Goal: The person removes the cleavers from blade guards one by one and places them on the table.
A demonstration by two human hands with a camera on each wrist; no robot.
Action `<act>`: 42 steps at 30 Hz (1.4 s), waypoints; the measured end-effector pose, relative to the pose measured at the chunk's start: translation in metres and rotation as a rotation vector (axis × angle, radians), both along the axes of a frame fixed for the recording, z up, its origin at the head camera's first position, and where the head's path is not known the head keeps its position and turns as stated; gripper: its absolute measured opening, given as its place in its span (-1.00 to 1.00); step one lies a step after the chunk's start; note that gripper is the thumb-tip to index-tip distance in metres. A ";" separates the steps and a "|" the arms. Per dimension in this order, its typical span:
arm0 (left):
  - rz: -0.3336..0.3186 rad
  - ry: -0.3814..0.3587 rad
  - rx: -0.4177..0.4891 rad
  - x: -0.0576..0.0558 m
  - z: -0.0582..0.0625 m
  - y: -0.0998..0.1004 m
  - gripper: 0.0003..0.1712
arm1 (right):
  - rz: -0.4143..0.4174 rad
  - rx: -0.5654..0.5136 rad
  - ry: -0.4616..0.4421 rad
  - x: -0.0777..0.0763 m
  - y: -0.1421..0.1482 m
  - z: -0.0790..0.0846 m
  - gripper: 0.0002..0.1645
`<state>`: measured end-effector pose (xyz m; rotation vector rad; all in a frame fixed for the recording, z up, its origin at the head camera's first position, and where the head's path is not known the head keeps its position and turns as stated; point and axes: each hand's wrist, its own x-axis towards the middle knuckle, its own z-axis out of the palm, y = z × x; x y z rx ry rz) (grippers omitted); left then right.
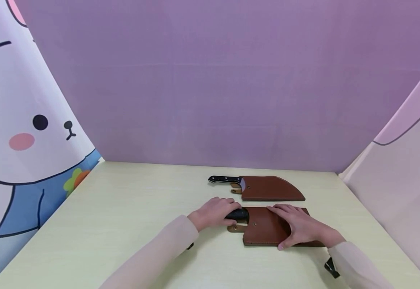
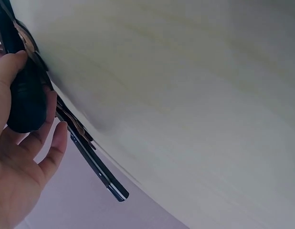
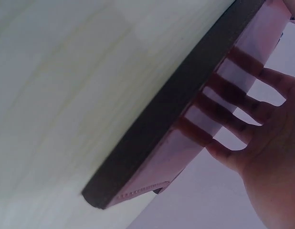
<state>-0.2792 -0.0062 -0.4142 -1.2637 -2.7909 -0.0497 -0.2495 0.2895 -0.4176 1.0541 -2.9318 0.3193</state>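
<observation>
Two cleavers in brown leather sheaths lie on the pale table, one behind the other, handles to the left. My left hand (image 1: 215,212) holds the black handle (image 1: 239,214) of the nearer cleaver; in the left wrist view, thumb and fingers are around that handle (image 2: 27,107). Over the nearer sheath (image 1: 262,233), my right hand (image 1: 298,226) lies spread, its thumb by the front edge. The right wrist view has its fairly straight fingers touching the glossy sheath (image 3: 162,162). A strap (image 1: 236,228) sticks out at the sheath's left end. The blade is hidden inside.
Behind lies the other sheathed cleaver (image 1: 269,188), its riveted black handle (image 1: 225,179) pointing left. A purple backdrop (image 1: 210,88) rises at the table's (image 1: 130,200) far edge. Cartoon-printed cloth (image 1: 11,100) hangs on the left, with another printed panel (image 1: 404,180) on the right.
</observation>
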 end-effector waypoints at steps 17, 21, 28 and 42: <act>0.001 0.031 -0.014 -0.002 -0.001 0.000 -0.50 | -0.016 -0.002 0.032 0.003 -0.002 0.005 0.34; -0.020 0.066 -0.007 -0.001 0.001 -0.001 -0.51 | -0.013 -0.014 0.059 0.005 -0.003 0.006 0.34; -0.014 0.061 0.002 0.000 0.006 -0.003 -0.51 | -0.003 -0.020 0.116 0.006 -0.003 0.008 0.34; -0.031 0.059 0.052 0.001 0.008 -0.010 -0.50 | -0.022 -0.003 0.125 0.007 -0.005 0.010 0.36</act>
